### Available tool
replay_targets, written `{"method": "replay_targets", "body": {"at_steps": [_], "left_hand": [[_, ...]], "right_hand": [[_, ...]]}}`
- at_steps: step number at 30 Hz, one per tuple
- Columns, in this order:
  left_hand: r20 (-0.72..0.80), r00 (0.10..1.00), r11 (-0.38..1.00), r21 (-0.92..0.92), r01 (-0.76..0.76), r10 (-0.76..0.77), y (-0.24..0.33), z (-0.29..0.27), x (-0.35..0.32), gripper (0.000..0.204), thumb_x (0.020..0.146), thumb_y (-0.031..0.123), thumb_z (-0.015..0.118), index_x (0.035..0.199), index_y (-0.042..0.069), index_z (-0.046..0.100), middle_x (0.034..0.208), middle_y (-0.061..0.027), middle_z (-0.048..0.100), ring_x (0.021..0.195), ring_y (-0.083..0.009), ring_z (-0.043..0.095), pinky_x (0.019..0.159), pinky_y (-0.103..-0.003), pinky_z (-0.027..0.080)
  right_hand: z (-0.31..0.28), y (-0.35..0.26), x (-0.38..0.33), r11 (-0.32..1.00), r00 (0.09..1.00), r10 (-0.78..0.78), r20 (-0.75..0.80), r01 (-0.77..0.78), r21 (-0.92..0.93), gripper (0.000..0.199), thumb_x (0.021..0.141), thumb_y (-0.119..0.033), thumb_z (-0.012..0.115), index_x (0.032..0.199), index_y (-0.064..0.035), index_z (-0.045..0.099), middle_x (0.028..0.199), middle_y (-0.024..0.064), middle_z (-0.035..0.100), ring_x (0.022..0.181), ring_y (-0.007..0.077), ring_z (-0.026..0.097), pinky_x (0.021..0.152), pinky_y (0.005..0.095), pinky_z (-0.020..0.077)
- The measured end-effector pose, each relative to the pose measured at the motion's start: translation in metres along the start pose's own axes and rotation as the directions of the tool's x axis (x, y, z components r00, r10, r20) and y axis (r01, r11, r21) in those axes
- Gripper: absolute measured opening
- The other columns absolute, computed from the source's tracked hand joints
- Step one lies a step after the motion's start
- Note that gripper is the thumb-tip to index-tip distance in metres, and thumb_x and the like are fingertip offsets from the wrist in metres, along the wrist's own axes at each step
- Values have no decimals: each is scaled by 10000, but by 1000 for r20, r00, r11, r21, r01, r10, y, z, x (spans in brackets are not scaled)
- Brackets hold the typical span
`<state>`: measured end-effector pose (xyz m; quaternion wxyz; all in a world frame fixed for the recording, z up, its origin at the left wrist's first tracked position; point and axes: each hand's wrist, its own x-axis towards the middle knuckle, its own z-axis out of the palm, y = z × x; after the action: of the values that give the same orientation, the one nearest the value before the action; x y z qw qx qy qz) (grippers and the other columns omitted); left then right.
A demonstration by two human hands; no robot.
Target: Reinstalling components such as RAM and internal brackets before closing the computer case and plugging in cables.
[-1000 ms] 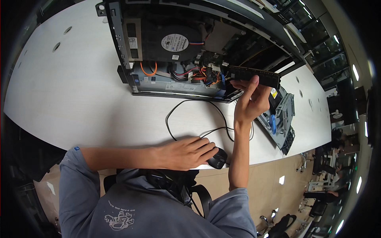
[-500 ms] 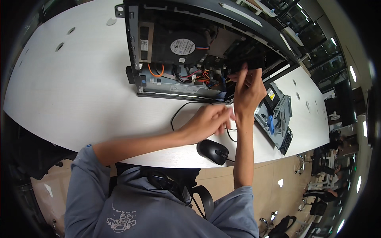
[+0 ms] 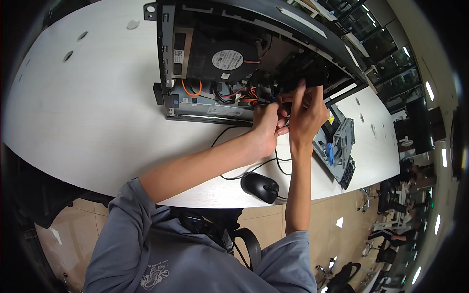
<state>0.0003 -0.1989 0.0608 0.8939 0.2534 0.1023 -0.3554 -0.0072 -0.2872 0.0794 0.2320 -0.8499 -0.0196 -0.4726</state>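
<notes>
An open black computer case (image 3: 168,58) lies on the white table (image 3: 88,117), with a round fan (image 3: 227,59) and orange and red wires (image 3: 244,93) showing inside. My right hand (image 3: 307,115) reaches into the case's right side, fingers closed on a long black part (image 3: 312,73). My left hand (image 3: 267,128) is pressed against the right one at the case's front edge, by the wires. Its fingers are curled. What they hold is hidden.
A black mouse (image 3: 260,187) sits near the table's front edge, and its cable (image 3: 229,134) loops toward the case. A grey metal drive cage (image 3: 339,146) with a blue clip lies to the right. Office chairs stand on the floor at the far right.
My left hand has left the mouse and come up to the case beside my right hand. My right hand has moved the black part deeper into the case.
</notes>
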Motion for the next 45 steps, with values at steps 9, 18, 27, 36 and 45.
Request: {"method": "replay_targets", "body": {"at_steps": [9, 18, 27, 36, 45], "left_hand": [[52, 999, 994, -106, -7, 13, 12, 3, 10, 178, 1007, 171, 431, 922, 121, 580, 684, 61, 426, 500, -47, 346, 413, -222, 255], [38, 999, 995, -101, 17, -13, 9, 2, 8, 172, 1009, 213, 478, 946, 122, 610, 628, 83, 382, 485, -46, 322, 431, -229, 252], [-60, 998, 999, -41, 4, -7, 5, 8, -3, 176, 991, 178, 462, 966, 109, 621, 614, 84, 358, 486, -48, 302, 465, -238, 252], [-76, 997, 999, -43, -3, 0, 5, 6, 4, 186, 999, 188, 475, 957, 102, 635, 611, 80, 350, 486, -46, 294, 453, -236, 249], [-69, 997, 999, -25, -32, 31, 3, 3, 5, 173, 994, 212, 504, 983, 105, 639, 619, 87, 344, 492, -41, 284, 454, -235, 236]], "right_hand": [[0, -7, 12, 997, 1000, -19, 15, 20, -81, 122, 927, -78, 642, 869, -4, 564, 649, 116, 650, 564, 245, 678, 528, 326, 499], [-5, -9, 19, 993, 997, 13, 74, -4, -119, 195, 939, -105, 636, 808, 3, 542, 635, 125, 659, 563, 249, 679, 529, 319, 496], [-8, -10, 12, 995, 997, 13, 81, -5, -98, 147, 935, -65, 635, 834, -7, 546, 643, 95, 671, 557, 204, 682, 526, 293, 493], [-8, -6, 10, 996, 996, -27, 80, 34, -88, 156, 927, -43, 643, 823, -4, 533, 643, 88, 663, 580, 192, 697, 525, 282, 493], [-6, -4, 11, 994, 996, -32, 77, 40, -103, 167, 929, -45, 646, 818, -8, 526, 640, 90, 659, 571, 193, 690, 520, 285, 489]]}}
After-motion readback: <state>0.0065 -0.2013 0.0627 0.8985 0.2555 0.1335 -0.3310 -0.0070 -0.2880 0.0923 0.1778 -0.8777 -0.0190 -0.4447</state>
